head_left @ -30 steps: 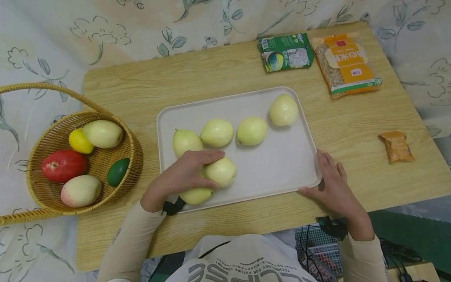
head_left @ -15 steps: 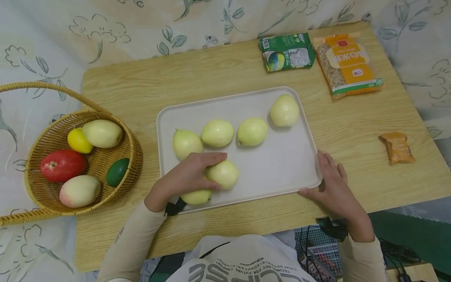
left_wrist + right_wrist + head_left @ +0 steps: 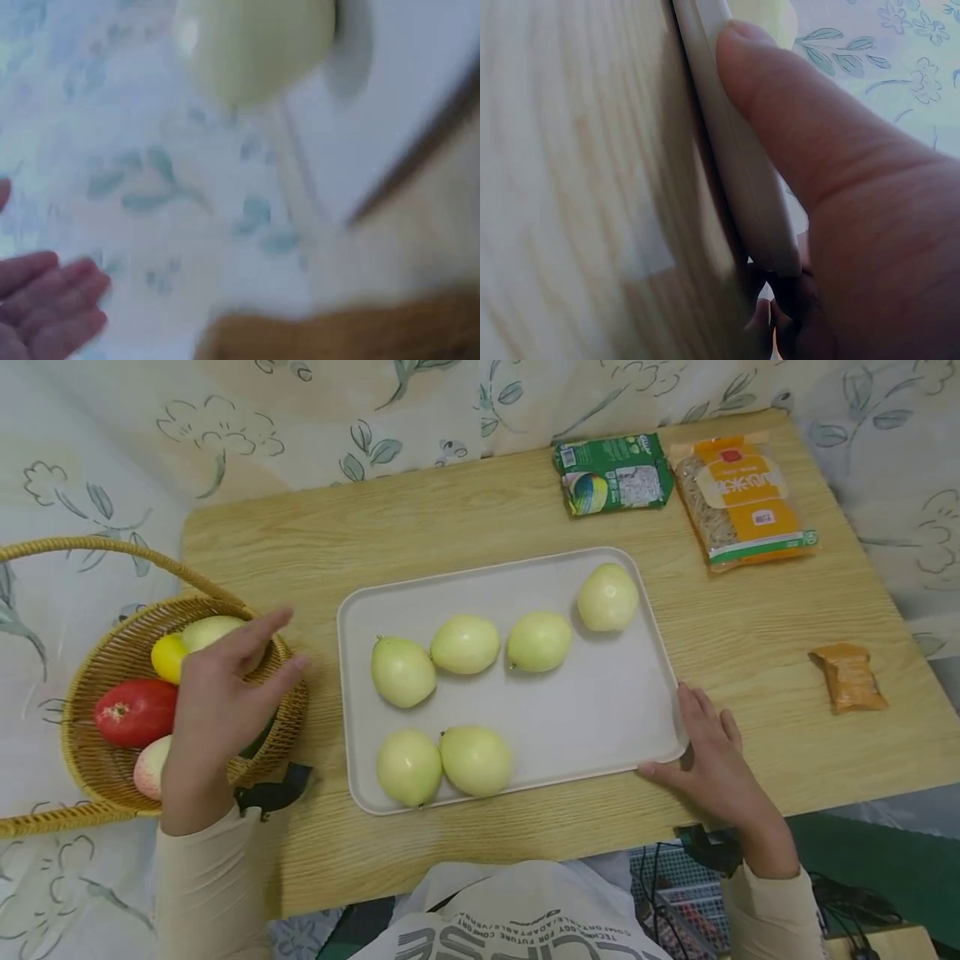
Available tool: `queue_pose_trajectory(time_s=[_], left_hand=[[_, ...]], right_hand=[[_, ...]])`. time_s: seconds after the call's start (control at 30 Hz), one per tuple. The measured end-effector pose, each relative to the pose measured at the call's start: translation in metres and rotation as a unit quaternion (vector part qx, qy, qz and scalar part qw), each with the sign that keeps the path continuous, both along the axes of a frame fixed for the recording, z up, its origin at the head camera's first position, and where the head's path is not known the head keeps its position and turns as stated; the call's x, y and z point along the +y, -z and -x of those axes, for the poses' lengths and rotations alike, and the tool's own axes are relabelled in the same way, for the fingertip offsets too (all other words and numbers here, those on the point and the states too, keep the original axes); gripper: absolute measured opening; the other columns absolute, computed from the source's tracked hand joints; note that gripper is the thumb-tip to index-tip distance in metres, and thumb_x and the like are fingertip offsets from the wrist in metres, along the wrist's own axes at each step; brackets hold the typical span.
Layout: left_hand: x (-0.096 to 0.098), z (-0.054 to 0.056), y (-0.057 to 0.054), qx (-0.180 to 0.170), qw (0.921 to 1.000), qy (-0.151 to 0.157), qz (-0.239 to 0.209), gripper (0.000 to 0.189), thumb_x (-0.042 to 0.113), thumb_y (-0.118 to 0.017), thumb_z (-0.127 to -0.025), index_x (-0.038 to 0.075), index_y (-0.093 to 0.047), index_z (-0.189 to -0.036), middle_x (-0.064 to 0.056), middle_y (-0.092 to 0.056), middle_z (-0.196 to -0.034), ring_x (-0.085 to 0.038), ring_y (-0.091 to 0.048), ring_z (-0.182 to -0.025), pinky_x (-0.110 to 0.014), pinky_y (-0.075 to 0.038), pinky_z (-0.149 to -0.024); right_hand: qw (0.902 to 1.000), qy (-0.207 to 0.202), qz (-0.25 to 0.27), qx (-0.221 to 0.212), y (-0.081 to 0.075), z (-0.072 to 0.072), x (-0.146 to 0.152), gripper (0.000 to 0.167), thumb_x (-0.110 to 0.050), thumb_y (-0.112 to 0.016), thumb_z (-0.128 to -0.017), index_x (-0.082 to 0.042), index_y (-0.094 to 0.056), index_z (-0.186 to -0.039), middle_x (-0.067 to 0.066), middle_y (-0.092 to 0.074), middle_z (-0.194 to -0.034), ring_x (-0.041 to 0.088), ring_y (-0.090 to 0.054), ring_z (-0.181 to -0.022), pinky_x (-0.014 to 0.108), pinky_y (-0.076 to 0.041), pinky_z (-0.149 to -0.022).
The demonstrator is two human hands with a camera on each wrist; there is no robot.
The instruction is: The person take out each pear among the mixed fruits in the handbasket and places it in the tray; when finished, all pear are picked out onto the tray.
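Note:
My left hand hovers over the near-right side of the wicker basket, fingers spread and nothing in them. It hides part of the pale oval fruit, the peach and the dark green fruit. A red fruit and a lemon lie to its left. My right hand rests against the near-right corner of the white tray, thumb at its near edge and fingers along its right side. Several pale green pear-like fruits lie in the tray.
A green packet and an orange-and-clear bag of dry food lie at the back right of the wooden table. A small orange packet is farther right. The basket's tall handle arches above its rim.
My left hand has let go of a pear-like fruit near the tray's near-left part and moved left over the basket. That fruit now sits closer to the near edge. My right hand stays put.

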State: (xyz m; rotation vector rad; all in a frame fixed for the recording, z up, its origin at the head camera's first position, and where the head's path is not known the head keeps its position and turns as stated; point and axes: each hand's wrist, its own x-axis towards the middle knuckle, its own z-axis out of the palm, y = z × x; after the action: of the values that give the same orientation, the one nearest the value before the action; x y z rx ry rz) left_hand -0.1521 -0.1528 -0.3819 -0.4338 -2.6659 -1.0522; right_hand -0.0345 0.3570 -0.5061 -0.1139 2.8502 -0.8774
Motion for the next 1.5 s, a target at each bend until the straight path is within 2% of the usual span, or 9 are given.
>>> queue_pose_trajectory(time_s=[0.13, 0.27, 0.4, 0.47, 0.67, 0.93, 1.13, 1.33, 1.5], left_hand=[[-0.025, 0.006, -0.007, -0.037, 0.9927, -0.115, -0.009, 0.048, 0.016, -0.074, -0.083, 0.012, -0.062, -0.129, -0.009, -0.062, -0.130, -0.006, -0.054, -0.123, -0.012, -0.040, -0.101], [-0.044, 0.011, -0.008, -0.095, 0.9787, -0.181, 0.018, 0.054, 0.024, -0.071, -0.086, 0.013, -0.054, -0.137, -0.007, -0.055, -0.138, -0.014, -0.054, -0.123, -0.017, -0.038, -0.106], [-0.060, 0.015, -0.007, -0.167, 0.9656, -0.190, 0.061, 0.065, 0.034, -0.061, -0.092, 0.011, -0.038, -0.147, -0.013, -0.041, -0.149, -0.034, -0.041, -0.134, -0.040, -0.031, -0.114], [-0.066, 0.017, -0.006, -0.218, 0.9560, -0.183, 0.070, 0.073, 0.042, -0.055, -0.094, 0.011, -0.025, -0.152, -0.015, -0.028, -0.155, -0.040, -0.024, -0.143, -0.056, -0.021, -0.115], [-0.078, 0.023, 0.010, -0.320, 0.9301, -0.153, 0.097, 0.092, 0.056, -0.045, -0.093, 0.010, 0.007, -0.154, -0.019, 0.003, -0.160, -0.049, -0.001, -0.144, -0.067, -0.010, -0.112], [-0.079, 0.035, 0.032, -0.312, 0.9322, -0.121, 0.138, 0.089, 0.049, -0.048, -0.095, 0.005, 0.003, -0.154, -0.034, 0.012, -0.154, -0.062, -0.005, -0.136, -0.076, -0.021, -0.100], [-0.065, 0.038, 0.048, -0.290, 0.9369, -0.124, 0.151, 0.088, 0.038, -0.058, -0.093, 0.009, -0.003, -0.155, -0.030, 0.014, -0.155, -0.059, 0.007, -0.138, -0.078, -0.025, -0.096], [-0.057, 0.038, 0.054, -0.238, 0.9543, -0.131, 0.125, 0.078, 0.020, -0.069, -0.086, 0.005, -0.025, -0.148, -0.029, -0.017, -0.148, -0.052, -0.028, -0.125, -0.070, -0.033, -0.096], [-0.056, 0.037, 0.055, -0.230, 0.9545, -0.140, 0.127, 0.070, 0.015, -0.070, -0.085, 0.003, -0.032, -0.143, -0.029, -0.022, -0.148, -0.055, -0.037, -0.119, -0.069, -0.033, -0.097]], right_hand=[[1.0000, -0.003, 0.003, 0.002, 0.000, 0.001, 0.000, 0.117, -0.039, -0.081, -0.075, -0.009, -0.001, -0.155, 0.024, -0.013, -0.158, 0.036, 0.000, -0.148, 0.056, 0.013, -0.116], [1.0000, -0.005, 0.007, 0.001, -0.001, 0.001, 0.000, 0.116, -0.038, -0.081, -0.075, -0.009, -0.001, -0.155, 0.024, -0.013, -0.158, 0.036, 0.000, -0.148, 0.056, 0.013, -0.115], [1.0000, -0.004, 0.008, 0.000, -0.002, 0.000, -0.001, 0.116, -0.037, -0.081, -0.075, -0.008, -0.002, -0.155, 0.024, -0.013, -0.158, 0.037, 0.000, -0.148, 0.056, 0.013, -0.115], [1.0000, -0.003, 0.007, 0.001, -0.002, 0.000, -0.001, 0.116, -0.036, -0.081, -0.075, -0.008, -0.002, -0.155, 0.025, -0.013, -0.158, 0.037, 0.000, -0.148, 0.057, 0.013, -0.115], [1.0000, -0.002, 0.005, -0.001, -0.003, 0.001, -0.002, 0.116, -0.036, -0.081, -0.075, -0.008, -0.002, -0.155, 0.025, -0.012, -0.158, 0.038, 0.000, -0.148, 0.057, 0.013, -0.115], [1.0000, 0.001, 0.004, -0.004, -0.001, 0.001, -0.002, 0.118, -0.037, -0.082, -0.074, -0.009, -0.001, -0.155, 0.024, -0.011, -0.159, 0.038, -0.001, -0.148, 0.057, 0.014, -0.115], [1.0000, 0.001, 0.008, 0.000, 0.001, -0.001, 0.001, 0.118, -0.035, -0.082, -0.074, -0.010, -0.001, -0.155, 0.023, -0.011, -0.159, 0.037, -0.002, -0.148, 0.056, 0.013, -0.115], [0.9999, 0.002, 0.012, -0.004, 0.002, -0.002, 0.002, 0.118, -0.035, -0.082, -0.075, -0.011, 0.000, -0.155, 0.023, -0.010, -0.159, 0.036, -0.001, -0.148, 0.054, 0.014, -0.116], [0.9999, -0.003, 0.013, 0.000, 0.000, 0.000, 0.001, 0.117, -0.036, -0.082, -0.075, -0.009, 0.000, -0.155, 0.024, -0.010, -0.159, 0.037, -0.002, -0.148, 0.054, 0.013, -0.116]])
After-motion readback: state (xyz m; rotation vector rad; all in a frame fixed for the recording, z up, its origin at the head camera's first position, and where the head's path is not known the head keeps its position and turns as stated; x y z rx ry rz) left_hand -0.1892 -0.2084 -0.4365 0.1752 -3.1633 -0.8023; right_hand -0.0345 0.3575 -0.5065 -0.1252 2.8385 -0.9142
